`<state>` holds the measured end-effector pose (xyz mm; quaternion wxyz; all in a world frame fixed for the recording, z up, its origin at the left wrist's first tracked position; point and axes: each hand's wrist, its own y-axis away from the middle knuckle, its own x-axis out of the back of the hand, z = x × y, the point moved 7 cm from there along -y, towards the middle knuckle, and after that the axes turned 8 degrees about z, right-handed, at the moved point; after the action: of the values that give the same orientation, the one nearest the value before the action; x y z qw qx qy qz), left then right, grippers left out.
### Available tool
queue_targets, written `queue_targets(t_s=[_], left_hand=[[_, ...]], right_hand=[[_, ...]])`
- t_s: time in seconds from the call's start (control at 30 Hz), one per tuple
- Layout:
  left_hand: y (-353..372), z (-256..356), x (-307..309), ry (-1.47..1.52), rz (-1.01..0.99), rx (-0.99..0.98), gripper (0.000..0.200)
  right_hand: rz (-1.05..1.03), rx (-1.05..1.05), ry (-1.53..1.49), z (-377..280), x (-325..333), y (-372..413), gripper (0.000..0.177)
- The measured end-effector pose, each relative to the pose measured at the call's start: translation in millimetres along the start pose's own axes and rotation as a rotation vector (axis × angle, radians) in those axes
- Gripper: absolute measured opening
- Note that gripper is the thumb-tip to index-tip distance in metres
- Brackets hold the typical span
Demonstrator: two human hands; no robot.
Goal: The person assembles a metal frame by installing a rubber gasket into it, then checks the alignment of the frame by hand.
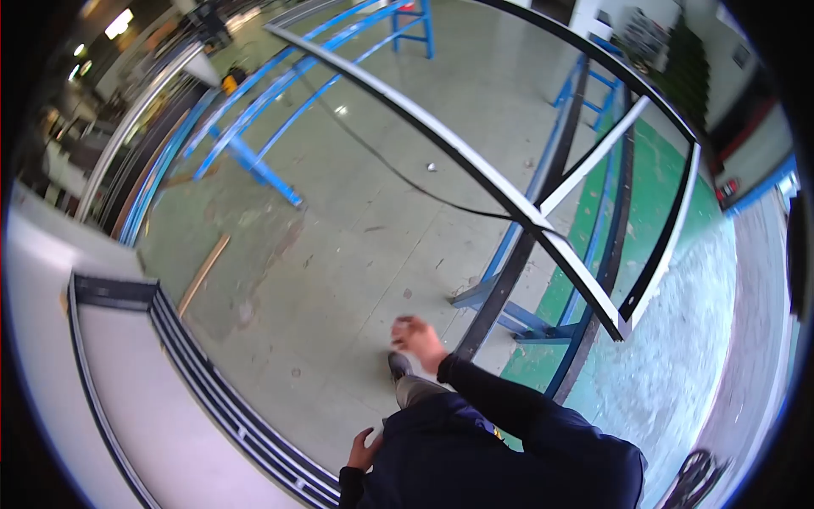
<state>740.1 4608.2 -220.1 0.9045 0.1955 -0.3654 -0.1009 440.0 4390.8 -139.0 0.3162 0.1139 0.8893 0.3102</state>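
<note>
My left hand (365,450) and right hand (417,339) are empty, fingers loosely curled; this close, I might clip the frame (475,168).

I log: window frame (475,161), smooth painted metal; blue stands (254,165), painted metal; floor (356,229), scuffed, faintly glossy concrete; strip (203,273), bare wood; sleeve (500,399), matt cloth.

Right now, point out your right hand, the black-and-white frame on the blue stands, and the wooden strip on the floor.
right hand (418,339), head view, back of the hand
black-and-white frame (449,146), head view, its long near rail
wooden strip (203,273), head view, middle of its length
</note>
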Motion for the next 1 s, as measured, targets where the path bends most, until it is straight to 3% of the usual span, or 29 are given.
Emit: queue_targets(t_s=[0.03, 0.1, 0.13, 0.23, 0.27, 0.33, 0.37, 0.43, 0.47, 0.5, 0.6, 0.67, 0.73, 0.83, 0.93, 1.0], left_hand=[[-24.1, -44.7, 5.9, -0.04, -0.073, 0.003, 0.064], [-37.9, 0.4, 65.2, 0.273, 0.025, 0.446, 0.068], [-62.0, -24.6, 80.6, 0.245, 0.044, 0.49, 0.066], [-140.6, -120.6, 131.5, -0.263, 0.021, 0.497, 0.06], [-166.3, -131.5, 146.2, -0.31, 0.035, 0.513, 0.058], [-231.4, -105.7, 176.5, -0.134, 0.13, 0.466, 0.056], [-264.5, -92.5, 191.7, -0.045, 0.169, 0.444, 0.055], [-340.3, -51.0, 207.6, 0.075, 0.104, 0.453, 0.055], [-389.3, -34.6, 207.9, 0.03, 0.1, 0.326, 0.054], [-436.9, -10.4, 200.3, 0.001, 0.015, 0.254, 0.058], [-547.9, 139.9, 154.2, -0.237, -0.229, -0.238, 0.072], [-556.0, 307.3, 123.8, -0.337, -0.217, -0.655, 0.085], [-522.8, 476.8, 102.6, -0.254, -0.113, -1.092, 0.069], [-504.6, 594.4, 37.3, -0.181, -0.462, -1.518, 0.044], [-546.2, 588.8, -22.8, -0.423, -1.095, -0.701, 0.032], [-580.2, 603.2, -11.0, -0.489, -0.963, -0.877, 0.03]], right_hand=[[0.127, 0.051, 0.019, -32.8, 16.6, -26.7, 0.046], [0.401, 0.162, -0.012, -90.6, 62.1, -78.1, 0.06], [0.551, 0.22, -0.07, -119.1, 86.1, -97.2, 0.069], [0.882, 0.258, -0.052, -176.7, 160.4, -143.5, 0.091], [0.964, 0.292, -0.083, -187.9, 181.8, -156.2, 0.094], [0.924, 0.407, -0.087, -214.3, 193.7, -170.6, 0.093], [0.863, 0.389, -0.138, -218.1, 191.5, -178.4, 0.076], [0.742, 0.435, -0.258, -213.5, 183.4, -200.2, 0.06], [0.689, 0.458, -0.322, -206.4, 176.4, -204.9, 0.053], [0.639, 0.473, -0.378, -203.0, 158.5, -203.4, 0.041], [0.595, 0.454, -0.583, -190.0, 98.3, -189.5, 0.033], [0.507, 0.499, -0.694, -207.8, 61.2, -158.4, 0.027], [0.321, 0.62, -0.742, -236.0, 35.4, -128.4, 0.026], [0.277, 0.778, -0.757, -279.9, 25.5, -93.9, 0.024], [0.377, 0.885, -0.742, -316.3, 44.5, -86.9, 0.024], [0.628, 0.803, -0.5, -335.8, 64.7, -94.7, 0.024]])
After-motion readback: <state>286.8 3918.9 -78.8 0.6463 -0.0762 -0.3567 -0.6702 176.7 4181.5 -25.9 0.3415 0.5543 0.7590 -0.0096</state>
